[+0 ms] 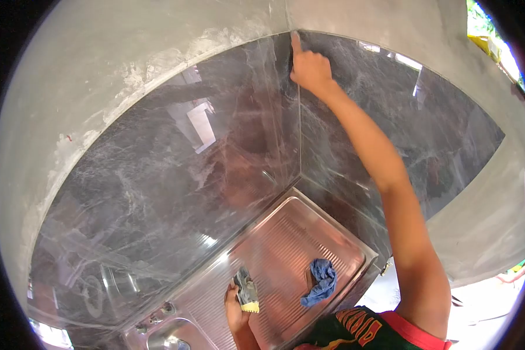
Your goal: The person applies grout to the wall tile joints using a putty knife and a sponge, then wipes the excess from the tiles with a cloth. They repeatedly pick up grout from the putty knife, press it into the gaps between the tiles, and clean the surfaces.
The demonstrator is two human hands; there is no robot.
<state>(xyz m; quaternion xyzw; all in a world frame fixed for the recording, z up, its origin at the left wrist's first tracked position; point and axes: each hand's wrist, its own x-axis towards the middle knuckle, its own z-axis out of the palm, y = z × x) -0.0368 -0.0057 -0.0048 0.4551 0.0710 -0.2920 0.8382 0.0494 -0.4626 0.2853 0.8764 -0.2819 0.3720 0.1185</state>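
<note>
My left hand (236, 310) is closed around a yellow notched spreader (249, 305), its upper part covered in something grey. Both are over the ribbed drainboard of a steel sink (274, 248). High up, my right hand (312, 70) has its index finger stretched out, the tip at the top of the corner joint (300, 134) where two dark marbled tile walls meet. The other fingers are curled, and I see nothing in that hand. A crumpled blue cloth (322, 283) lies on the drainboard, to the right of the spreader.
Dark glossy tiles (157, 163) cover the left wall, with more tiles (385, 93) on the right wall. Bare grey plaster (99, 64) rises above them. At lower left are the sink bowl (178, 332) and a tap (157, 315). Bright daylight enters at the right.
</note>
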